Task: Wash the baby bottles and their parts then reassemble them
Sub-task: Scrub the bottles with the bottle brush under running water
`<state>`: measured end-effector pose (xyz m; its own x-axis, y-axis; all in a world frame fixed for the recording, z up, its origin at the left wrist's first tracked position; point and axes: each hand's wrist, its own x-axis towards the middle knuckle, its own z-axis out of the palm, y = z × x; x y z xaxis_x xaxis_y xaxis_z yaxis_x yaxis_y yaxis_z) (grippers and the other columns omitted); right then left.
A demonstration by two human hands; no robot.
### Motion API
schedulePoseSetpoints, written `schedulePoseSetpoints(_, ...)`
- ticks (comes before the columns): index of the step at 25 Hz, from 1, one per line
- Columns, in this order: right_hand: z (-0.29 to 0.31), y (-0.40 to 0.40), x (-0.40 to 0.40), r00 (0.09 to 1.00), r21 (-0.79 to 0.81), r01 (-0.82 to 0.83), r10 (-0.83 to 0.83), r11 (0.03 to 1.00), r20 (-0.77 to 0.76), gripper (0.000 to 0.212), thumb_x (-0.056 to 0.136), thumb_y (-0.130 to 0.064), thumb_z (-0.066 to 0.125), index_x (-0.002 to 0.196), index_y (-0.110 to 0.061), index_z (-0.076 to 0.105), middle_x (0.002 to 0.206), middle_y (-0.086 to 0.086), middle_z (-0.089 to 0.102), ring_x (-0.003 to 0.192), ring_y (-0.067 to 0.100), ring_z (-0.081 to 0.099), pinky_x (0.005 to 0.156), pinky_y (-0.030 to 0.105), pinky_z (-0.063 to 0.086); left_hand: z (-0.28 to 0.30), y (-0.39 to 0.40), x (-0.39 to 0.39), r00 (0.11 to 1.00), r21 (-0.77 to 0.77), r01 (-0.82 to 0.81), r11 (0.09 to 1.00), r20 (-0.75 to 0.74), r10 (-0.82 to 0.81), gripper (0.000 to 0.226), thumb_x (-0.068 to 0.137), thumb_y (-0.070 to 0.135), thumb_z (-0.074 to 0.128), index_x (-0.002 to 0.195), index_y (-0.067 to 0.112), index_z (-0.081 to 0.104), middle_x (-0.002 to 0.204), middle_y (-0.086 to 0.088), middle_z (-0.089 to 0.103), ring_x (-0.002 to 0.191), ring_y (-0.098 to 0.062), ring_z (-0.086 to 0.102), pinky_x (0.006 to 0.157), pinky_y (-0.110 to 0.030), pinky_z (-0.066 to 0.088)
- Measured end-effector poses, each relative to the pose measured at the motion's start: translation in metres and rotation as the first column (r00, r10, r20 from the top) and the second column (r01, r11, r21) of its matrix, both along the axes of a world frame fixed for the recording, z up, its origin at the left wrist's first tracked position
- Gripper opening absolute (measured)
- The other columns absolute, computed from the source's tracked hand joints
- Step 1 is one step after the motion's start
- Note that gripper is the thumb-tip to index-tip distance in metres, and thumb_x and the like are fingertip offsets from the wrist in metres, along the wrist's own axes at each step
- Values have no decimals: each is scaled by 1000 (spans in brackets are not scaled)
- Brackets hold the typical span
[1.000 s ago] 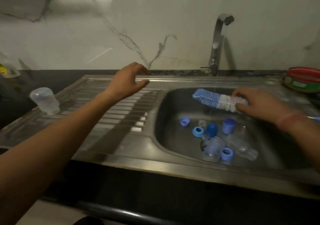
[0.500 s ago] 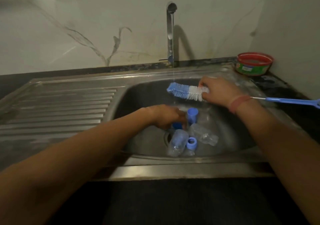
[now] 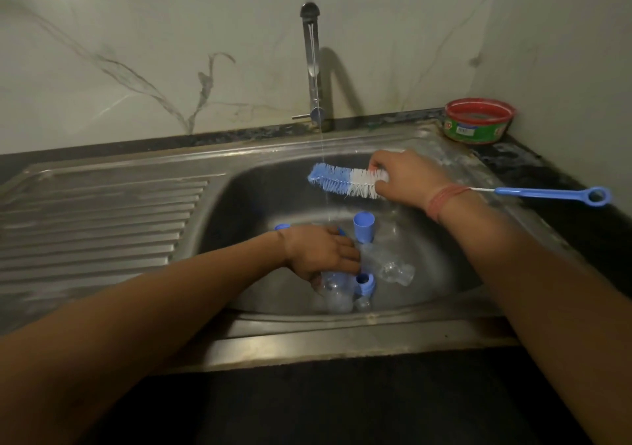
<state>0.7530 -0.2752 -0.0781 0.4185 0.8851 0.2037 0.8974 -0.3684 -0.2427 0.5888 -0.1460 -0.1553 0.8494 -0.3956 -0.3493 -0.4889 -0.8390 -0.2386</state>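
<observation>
Clear baby bottles and blue parts lie on the bottom of the steel sink (image 3: 455, 273). My left hand (image 3: 318, 251) is down among them, its fingers curled round a clear bottle (image 3: 337, 290) near the drain. A second clear bottle (image 3: 390, 266) lies on its side just to the right. A blue cap (image 3: 364, 226) stands upright behind them, and a blue collar ring (image 3: 364, 282) sits between the bottles. My right hand (image 3: 405, 179) grips a blue-and-white bottle brush (image 3: 342, 181) by its bristle end, over the sink under a thin stream of water.
The tap (image 3: 313, 65) runs at the back of the sink. A ribbed draining board (image 3: 95, 225) spreads to the left. A red-rimmed green tub (image 3: 478, 123) stands on the dark counter in the back right corner. The brush handle (image 3: 550, 194) sticks out over the sink's right rim.
My left hand came off the draining board and down into the sink, where it now grips a clear bottle. The view swung right. My right hand keeps the brush in place.
</observation>
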Motion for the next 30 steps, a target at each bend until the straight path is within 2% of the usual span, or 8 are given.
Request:
schedulePoseSetpoints(3,1,-1,2,1000,20,12,-12,1000,-5,31,83,-21,58,115,-23,57,113,10,63,99,33,58,74,33,44,13,21,-9,960,-71,-211,975,175,220,68,81,48,68,140,22,46,140,-3,49,123,-26,49,97,-42,42)
schedulePoseSetpoints(6,4,-2,6,999,54,45,-44,998,-3,31,83,-20,58,114,-22,57,112,12,64,99,33,59,74,34,45,27,37,-12,758,-186,-528,828,337,559,70,81,61,66,136,24,44,131,-1,50,114,-24,55,91,-41,47)
schedulePoseSetpoints(9,4,-5,10,995,86,99,-101,991,14,33,84,-19,57,116,-21,56,112,15,63,99,36,59,80,38,50,34,43,-4,384,-546,-692,472,275,882,68,78,58,72,128,19,48,125,-3,52,107,-25,58,90,-44,51)
schedulePoseSetpoints(12,6,-7,11,986,156,155,-163,976,39,32,85,-17,55,116,-19,56,112,17,63,99,37,58,81,44,51,36,45,12,102,-851,-524,-47,-118,988,67,82,53,72,132,14,50,124,-7,58,107,-27,60,93,-45,52)
schedulePoseSetpoints(15,9,-8,8,981,196,181,-191,964,34,30,87,-17,54,117,-18,54,112,16,62,97,37,59,78,47,52,41,37,28,161,-844,-184,-505,-532,831,62,91,44,66,138,9,44,130,-13,56,112,-29,59,84,-38,55)
schedulePoseSetpoints(17,11,-8,4,983,218,171,-182,961,35,31,88,-18,54,119,-19,53,112,17,62,96,37,59,75,45,52,41,32,34,248,-762,-74,-643,-639,729,57,93,41,63,135,7,45,126,-14,56,109,-28,60,84,-37,56)
schedulePoseSetpoints(25,15,0,-22,999,314,13,-23,949,30,37,90,-16,54,126,-22,49,110,14,66,90,35,63,74,44,54,59,34,47,552,-538,116,-835,-664,504,54,95,59,49,133,21,54,127,-12,63,100,-19,62,68,-28,53)
schedulePoseSetpoints(30,16,7,-24,996,339,93,-88,936,-30,43,93,-12,50,135,-20,48,117,16,64,98,35,62,80,39,53,59,16,56,576,-517,49,-855,-685,447,41,102,51,34,116,22,60,117,-11,65,104,-21,59,76,-33,52)
